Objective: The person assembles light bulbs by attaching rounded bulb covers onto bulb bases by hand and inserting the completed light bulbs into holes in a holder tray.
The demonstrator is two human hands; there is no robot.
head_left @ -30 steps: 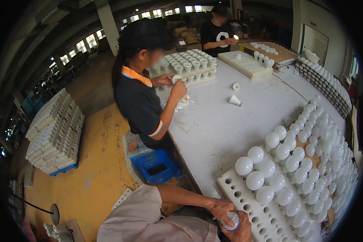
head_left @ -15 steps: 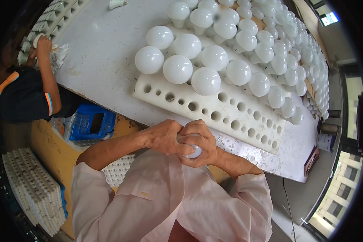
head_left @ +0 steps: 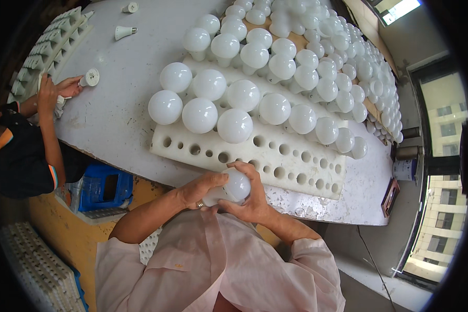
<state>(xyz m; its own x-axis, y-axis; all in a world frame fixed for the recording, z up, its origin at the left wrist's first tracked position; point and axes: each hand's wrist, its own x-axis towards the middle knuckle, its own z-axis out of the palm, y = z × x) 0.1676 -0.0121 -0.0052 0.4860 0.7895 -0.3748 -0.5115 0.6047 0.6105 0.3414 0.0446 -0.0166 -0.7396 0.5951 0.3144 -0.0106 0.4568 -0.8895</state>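
Left hand [head_left: 198, 190] and right hand [head_left: 255, 205] curled round white bulb [head_left: 236, 186], gripping it from both sides, before shirt [head_left: 190, 255], near front edge of foam tray [head_left: 269, 157]
Domed bulbs [head_left: 199, 115] standing in tray (holes showing along front)
Co-worker's hand [head_left: 69, 88] at far left, beside white lamp base [head_left: 91, 77]

Bulbs [head_left: 199, 115] on tray [head_left: 265, 154] (table [head_left: 114, 99] beneath).

A blue plastic crate [head_left: 94, 183] sits left, a window [head_left: 444, 122] far right.
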